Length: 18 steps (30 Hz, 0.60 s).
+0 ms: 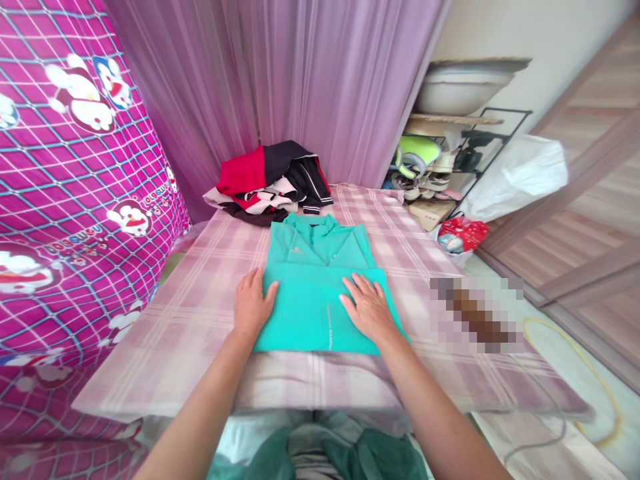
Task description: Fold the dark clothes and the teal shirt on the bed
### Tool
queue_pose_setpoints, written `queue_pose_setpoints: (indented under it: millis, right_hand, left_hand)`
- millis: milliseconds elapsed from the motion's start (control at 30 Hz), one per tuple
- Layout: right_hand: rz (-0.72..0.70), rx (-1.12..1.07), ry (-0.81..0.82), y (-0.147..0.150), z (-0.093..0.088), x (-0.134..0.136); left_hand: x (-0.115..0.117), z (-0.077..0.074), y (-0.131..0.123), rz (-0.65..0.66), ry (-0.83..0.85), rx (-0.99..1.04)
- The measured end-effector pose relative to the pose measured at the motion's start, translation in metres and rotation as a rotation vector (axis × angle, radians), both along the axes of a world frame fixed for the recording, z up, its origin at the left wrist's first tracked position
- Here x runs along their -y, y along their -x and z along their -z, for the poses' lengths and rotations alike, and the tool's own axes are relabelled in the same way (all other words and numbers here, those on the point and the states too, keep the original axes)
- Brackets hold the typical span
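A turquoise collared jacket (pixel 305 307) lies folded on the table, its lower part turned up over the front and its collar toward the far side. My left hand (pixel 253 300) rests at the left edge of the fold, fingers stretched out and thumb on the cloth. On the right part of the folded cloth, my right hand (pixel 367 305) lies flat with its fingers spread. Neither hand grips anything.
Behind the jacket is a heap of red, black and white clothes (pixel 280 177). A checked cloth (pixel 200 333) covers the table. A shoe rack (pixel 475 160) stands back right, beside a white bag (pixel 525 173). Purple curtains (pixel 320 87) hang behind; a blurred patch (pixel 477 315) hides something at right.
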State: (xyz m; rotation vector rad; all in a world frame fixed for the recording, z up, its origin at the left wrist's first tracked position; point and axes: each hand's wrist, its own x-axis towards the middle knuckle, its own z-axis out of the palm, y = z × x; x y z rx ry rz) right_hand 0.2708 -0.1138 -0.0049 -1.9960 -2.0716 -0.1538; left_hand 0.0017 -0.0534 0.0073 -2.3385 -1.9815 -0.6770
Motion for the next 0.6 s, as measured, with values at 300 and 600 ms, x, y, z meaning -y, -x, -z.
queue_pose_setpoints:
  millis: [300,600]
  right_hand:
    - [0.416,-0.058,-0.018,-0.043,-0.034,0.014]
    - [0.452,-0.174,0.230,-0.056,-0.047,-0.001]
  left_hand:
    - [-0.005,-0.026,0.009,-0.108,0.335,0.159]
    - [-0.020,-0.037,-0.008,-0.077,0.316,0.279]
